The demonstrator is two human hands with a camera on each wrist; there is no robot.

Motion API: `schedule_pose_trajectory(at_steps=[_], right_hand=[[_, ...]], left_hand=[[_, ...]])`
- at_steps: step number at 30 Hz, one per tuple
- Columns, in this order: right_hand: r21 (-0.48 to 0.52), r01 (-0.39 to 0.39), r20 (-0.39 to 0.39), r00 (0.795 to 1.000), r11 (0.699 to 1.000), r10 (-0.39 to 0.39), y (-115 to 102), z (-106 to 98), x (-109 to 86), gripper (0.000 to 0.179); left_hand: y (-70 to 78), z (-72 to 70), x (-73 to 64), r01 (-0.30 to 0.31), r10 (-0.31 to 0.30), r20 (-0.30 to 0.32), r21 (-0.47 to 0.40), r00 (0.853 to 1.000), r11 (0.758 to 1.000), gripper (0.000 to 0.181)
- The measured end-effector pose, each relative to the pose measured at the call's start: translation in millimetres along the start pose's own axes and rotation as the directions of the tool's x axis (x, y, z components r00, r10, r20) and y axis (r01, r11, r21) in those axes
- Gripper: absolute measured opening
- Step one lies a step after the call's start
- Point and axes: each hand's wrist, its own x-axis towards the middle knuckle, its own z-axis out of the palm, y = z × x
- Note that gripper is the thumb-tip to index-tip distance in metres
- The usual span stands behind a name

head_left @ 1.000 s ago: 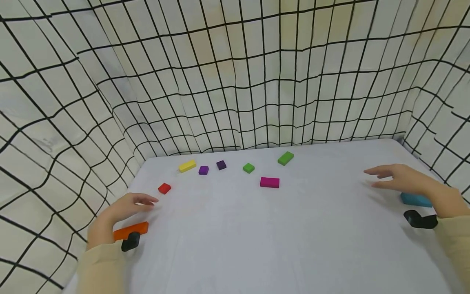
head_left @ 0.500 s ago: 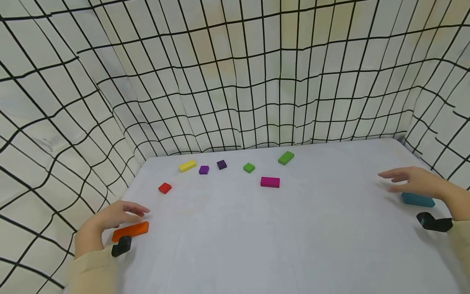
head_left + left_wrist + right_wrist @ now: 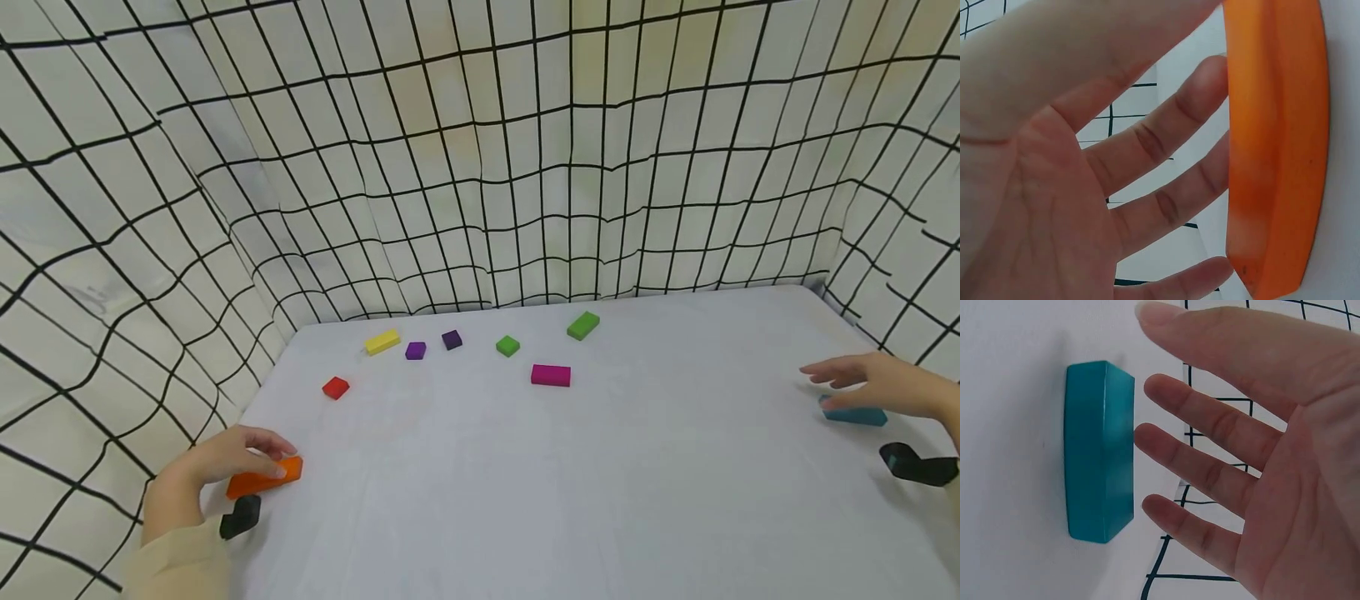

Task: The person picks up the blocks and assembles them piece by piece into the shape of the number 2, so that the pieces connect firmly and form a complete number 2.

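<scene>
In the head view, my left hand (image 3: 238, 457) is at the orange block (image 3: 262, 482) on the left of the white table, its thumb overlapping the block's front face. The left wrist view has the fairly straight, spread fingers reaching the edge of the orange block (image 3: 1275, 144), which hides some of the fingertips; the thumb tip is out of frame. Over on the right, my right hand (image 3: 885, 385) hovers above a teal block (image 3: 858, 415). Its fingers are extended and parted, and in the right wrist view the fingertips (image 3: 1155, 439) lie beside the teal block (image 3: 1099, 453), holding nothing.
Toward the back of the white table (image 3: 540, 492) lie a red block (image 3: 335, 387), a yellow block (image 3: 382, 342), two purple blocks (image 3: 416, 351), two green blocks (image 3: 582, 326) and a magenta block (image 3: 551, 376). White walls with a black grid (image 3: 480, 179) enclose the back and sides.
My left hand has drawn back left and come down to the orange block. My right hand has shifted right and lower, over the teal block. The blocks have not moved.
</scene>
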Motion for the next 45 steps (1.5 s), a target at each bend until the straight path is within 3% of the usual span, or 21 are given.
schedule_pose_trajectory(at_steps=[19,31,45], right_hand=[[0.002,0.0,0.033,0.999,1.0,0.0,23.5,8.5,-4.4,0.051],[-0.003,-0.016,0.024,1.0,1.0,0.016,21.9,9.5,-6.8,0.048],[-0.035,-0.002,0.02,1.0,0.999,0.003,8.1,8.2,-5.5,0.043]], left_hand=[[-0.2,8.1,-1.1,0.057,-0.057,0.002,-0.022,0.998,0.998,0.034],[2.1,9.4,1.0,0.03,-0.03,0.01,-0.015,1.0,0.999,0.031],[8.7,12.5,8.6,-0.028,0.031,-0.047,0.067,0.998,0.997,0.035]])
